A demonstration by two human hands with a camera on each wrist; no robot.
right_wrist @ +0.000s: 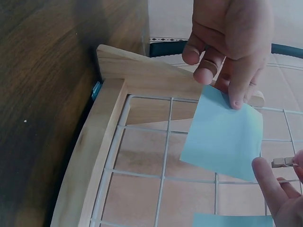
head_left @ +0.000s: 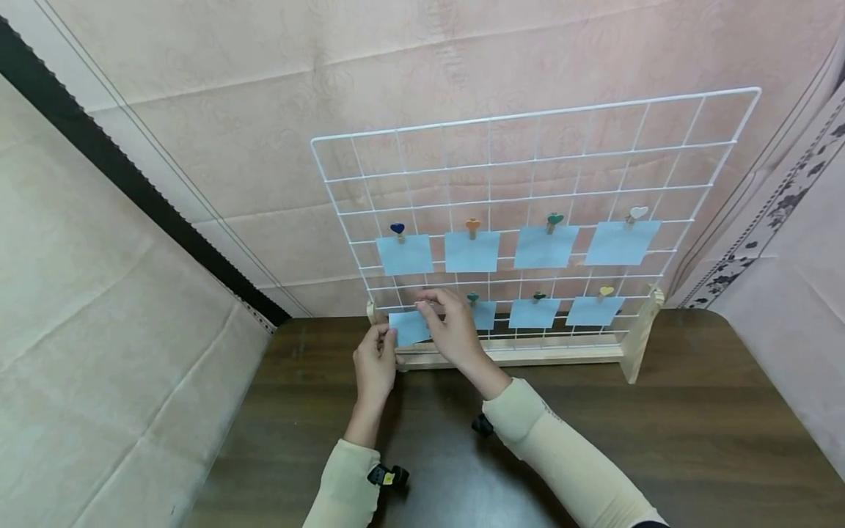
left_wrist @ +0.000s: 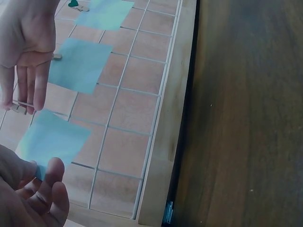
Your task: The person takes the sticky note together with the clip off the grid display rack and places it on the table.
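My left hand (head_left: 375, 367) pinches a light blue paper note (head_left: 408, 328) by its lower left corner, in front of the lower left of a white wire grid (head_left: 489, 199). At the note's upper edge, my right hand (head_left: 452, 326) holds a small wooden clothespin (right_wrist: 282, 162) between thumb and fingers. In the right wrist view the clothespin's end is beside the note. Whether it grips the paper or the wire, I cannot tell. To the right, another blue note (head_left: 485, 315) hangs under a green heart clothespin (head_left: 472, 298), partly behind my right hand.
An upper row of blue notes (head_left: 472, 251) hangs from heart clothespins, with more notes (head_left: 533, 314) at lower right. The grid stands in a wooden base (head_left: 528, 357) with side supports (head_left: 640, 337) on a dark wooden table (head_left: 436, 447). Pale cloth (head_left: 264, 147) hangs behind.
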